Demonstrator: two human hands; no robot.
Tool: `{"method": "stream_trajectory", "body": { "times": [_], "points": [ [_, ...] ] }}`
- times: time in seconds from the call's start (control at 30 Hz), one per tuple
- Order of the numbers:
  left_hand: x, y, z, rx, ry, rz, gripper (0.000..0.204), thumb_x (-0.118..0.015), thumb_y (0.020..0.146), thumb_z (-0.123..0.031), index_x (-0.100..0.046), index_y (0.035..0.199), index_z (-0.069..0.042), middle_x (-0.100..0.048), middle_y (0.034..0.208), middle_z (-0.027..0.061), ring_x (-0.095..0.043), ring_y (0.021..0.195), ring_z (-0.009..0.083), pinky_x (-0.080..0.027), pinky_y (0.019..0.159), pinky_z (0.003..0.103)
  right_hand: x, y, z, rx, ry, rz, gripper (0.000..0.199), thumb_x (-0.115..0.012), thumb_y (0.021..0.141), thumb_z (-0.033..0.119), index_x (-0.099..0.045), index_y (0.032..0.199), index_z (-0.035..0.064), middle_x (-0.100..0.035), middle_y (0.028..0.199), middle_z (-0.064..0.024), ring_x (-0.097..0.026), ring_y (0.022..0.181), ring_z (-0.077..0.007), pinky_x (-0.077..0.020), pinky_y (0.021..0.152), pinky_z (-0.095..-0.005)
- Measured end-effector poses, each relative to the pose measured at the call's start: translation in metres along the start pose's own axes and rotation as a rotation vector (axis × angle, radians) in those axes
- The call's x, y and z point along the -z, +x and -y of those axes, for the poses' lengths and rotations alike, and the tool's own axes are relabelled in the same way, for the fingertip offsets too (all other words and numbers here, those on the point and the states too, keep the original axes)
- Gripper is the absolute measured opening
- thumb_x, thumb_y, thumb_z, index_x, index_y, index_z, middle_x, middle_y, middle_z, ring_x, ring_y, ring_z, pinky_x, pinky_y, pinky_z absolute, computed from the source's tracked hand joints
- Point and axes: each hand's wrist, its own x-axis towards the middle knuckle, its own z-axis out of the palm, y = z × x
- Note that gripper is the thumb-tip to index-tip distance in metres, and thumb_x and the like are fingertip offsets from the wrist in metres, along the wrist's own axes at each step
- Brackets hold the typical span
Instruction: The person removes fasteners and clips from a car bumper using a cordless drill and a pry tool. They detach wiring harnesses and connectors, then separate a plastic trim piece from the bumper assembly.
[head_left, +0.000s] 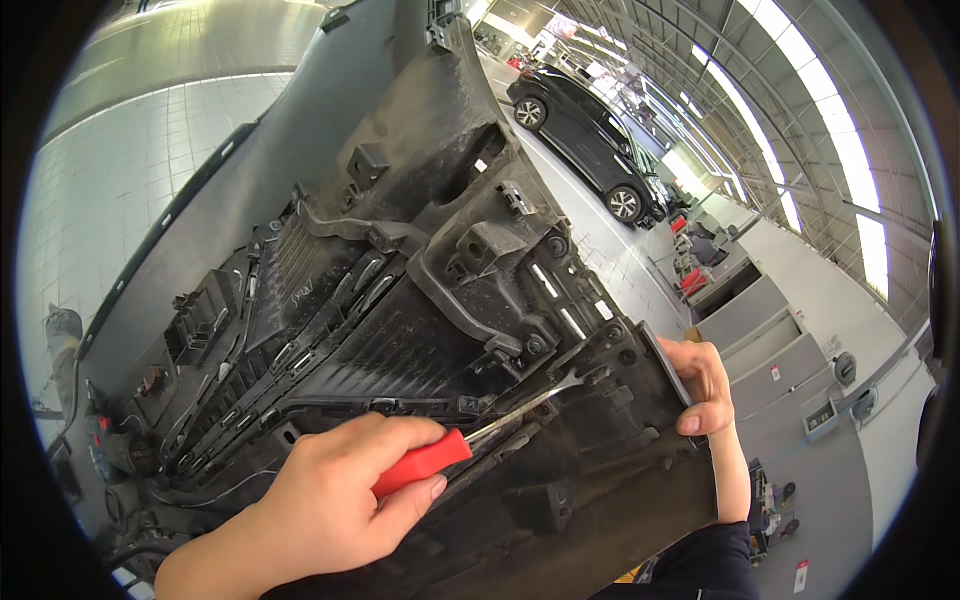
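A large black plastic car bumper cover [420, 350] fills the middle, its ribbed, dusty inner side turned toward me. My left hand [340, 490] is closed round the red handle of a trim clip remover [505, 418]. The tool's metal shaft points up and to the right, and its flared tip lies against the bumper cover beside a row of slots and clips. At the right, my right hand [700, 385] grips the cover's edge, with the thumb and bent fingers showing. Part of that palm is hidden behind the edge.
A dark car [590, 140] is parked on the tiled floor at the back right. Grey cabinets [755, 320] and red equipment [692, 282] stand along the right side. Wiring and a connector [130, 450] are at the lower left.
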Motion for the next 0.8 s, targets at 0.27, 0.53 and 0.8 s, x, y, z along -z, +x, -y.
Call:
{"method": "stream_trajectory", "body": {
  "times": [0.27,0.53,0.8],
  "points": [
    [0.001,0.005,-0.005,0.198,-0.242,0.14,0.028,-0.066,0.099,-0.02,-0.066,0.117,0.001,-0.068,0.074,0.0106,-0.065,0.06,0.0192,-0.051,0.058,0.032,-0.002,0.003,0.004,-0.006,-0.017,0.022,0.095,-0.084,0.063,0.028,-0.048,0.135,-0.0233,-0.064,0.128,-0.0279,-0.063,0.119,-0.0294,-0.0429,0.108,-0.0352],
    [-0.004,0.004,-0.007,0.369,-0.354,0.149,0.029,-0.062,0.101,-0.018,-0.065,0.12,0.003,-0.071,0.086,0.0043,-0.058,0.066,0.0061,-0.048,0.061,0.023,-0.009,0.008,0.009,-0.061,0.072,0.064,0.109,-0.085,0.064,0.032,-0.035,0.147,-0.0183,-0.052,0.145,-0.0244,-0.05,0.134,-0.0284,-0.0319,0.116,-0.037],
    [-0.005,-0.002,-0.008,0.405,-0.383,0.143,0.029,-0.06,0.102,-0.014,-0.061,0.123,0.004,-0.07,0.088,0.0081,-0.055,0.063,0.0063,-0.045,0.057,0.022,-0.016,0.016,0.009,0.008,0.179,0.113,0.116,-0.084,0.067,0.031,-0.023,0.156,-0.009,-0.047,0.148,-0.021,-0.045,0.137,-0.0265,-0.0271,0.118,-0.036]
  ]
}}
